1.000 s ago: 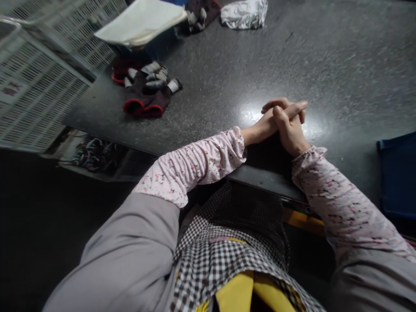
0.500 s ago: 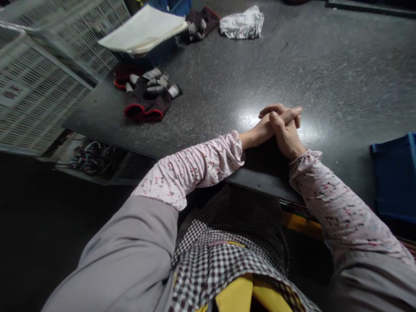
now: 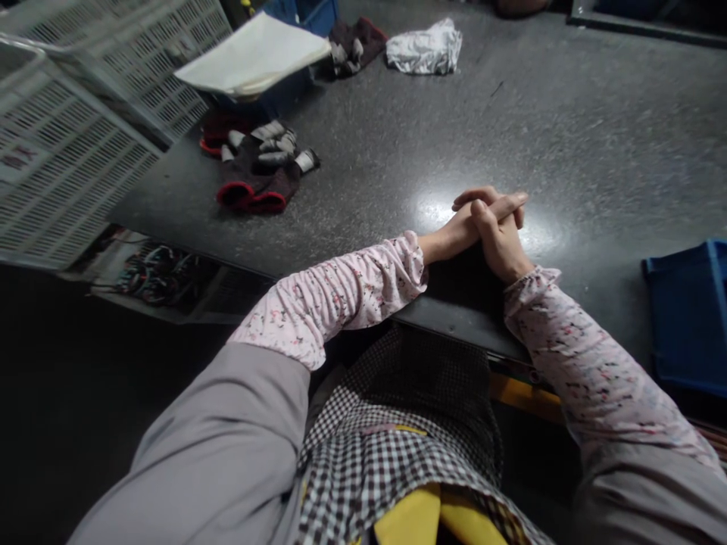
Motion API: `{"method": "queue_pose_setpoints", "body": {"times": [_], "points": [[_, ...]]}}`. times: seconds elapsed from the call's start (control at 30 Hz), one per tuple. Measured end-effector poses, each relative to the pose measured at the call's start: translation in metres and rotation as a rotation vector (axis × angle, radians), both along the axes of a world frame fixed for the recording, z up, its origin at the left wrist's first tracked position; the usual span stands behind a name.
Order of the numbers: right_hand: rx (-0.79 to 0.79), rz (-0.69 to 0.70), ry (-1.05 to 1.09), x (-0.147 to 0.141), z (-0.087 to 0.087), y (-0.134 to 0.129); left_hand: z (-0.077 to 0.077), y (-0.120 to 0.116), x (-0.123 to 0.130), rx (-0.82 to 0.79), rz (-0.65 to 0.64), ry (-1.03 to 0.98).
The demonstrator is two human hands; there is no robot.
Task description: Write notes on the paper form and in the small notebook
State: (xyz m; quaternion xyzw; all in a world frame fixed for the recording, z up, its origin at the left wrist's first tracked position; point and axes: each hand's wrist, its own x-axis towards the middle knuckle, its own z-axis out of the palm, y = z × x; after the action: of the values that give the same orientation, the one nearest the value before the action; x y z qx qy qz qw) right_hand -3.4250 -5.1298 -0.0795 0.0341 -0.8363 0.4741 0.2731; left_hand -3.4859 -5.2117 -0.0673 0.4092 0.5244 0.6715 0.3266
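Observation:
My left hand (image 3: 457,231) and my right hand (image 3: 503,246) are clasped together near the front edge of the dark speckled table (image 3: 363,159). Their fingers interlace, so each hand is closed on the other, and no tool or part shows between them. The palms are hidden. Floral sleeve covers run up both forearms. Farther left on the table lie dark knit gloves (image 3: 266,170) with red cuffs and grey-white fingertips, out of my hands' reach at this moment.
Papers (image 3: 255,57) rest on a blue bin at the back left. Near them lie another dark glove (image 3: 355,49) and a crumpled white cloth (image 3: 425,47). Grey slatted crates (image 3: 62,151) stand left. A blue bin (image 3: 687,310) sits right. Coiled wires (image 3: 156,276) lie below the table.
The hands stay clasped in the same place. The view has shifted very slightly, so things on the table appear a little lower.

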Motion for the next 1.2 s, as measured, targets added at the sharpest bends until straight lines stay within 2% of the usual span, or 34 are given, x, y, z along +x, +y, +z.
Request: {"method": "queue_pose_setpoints", "body": {"times": [0.4, 0.7, 1.2], "points": [[0.000, 0.023, 0.013, -0.0006, 0.0003, 0.0004, -0.0035, 0.0024, -0.0013, 0.005, 0.009, -0.010], [-0.011, 0.018, 0.013, -0.0008, -0.0024, 0.0016, 0.0026, -0.0012, -0.0003, -0.018, 0.003, -0.013], [0.008, 0.002, -0.005, 0.0013, 0.0000, 0.0001, 0.0023, -0.0016, -0.0005, -0.009, -0.004, -0.007]]}}
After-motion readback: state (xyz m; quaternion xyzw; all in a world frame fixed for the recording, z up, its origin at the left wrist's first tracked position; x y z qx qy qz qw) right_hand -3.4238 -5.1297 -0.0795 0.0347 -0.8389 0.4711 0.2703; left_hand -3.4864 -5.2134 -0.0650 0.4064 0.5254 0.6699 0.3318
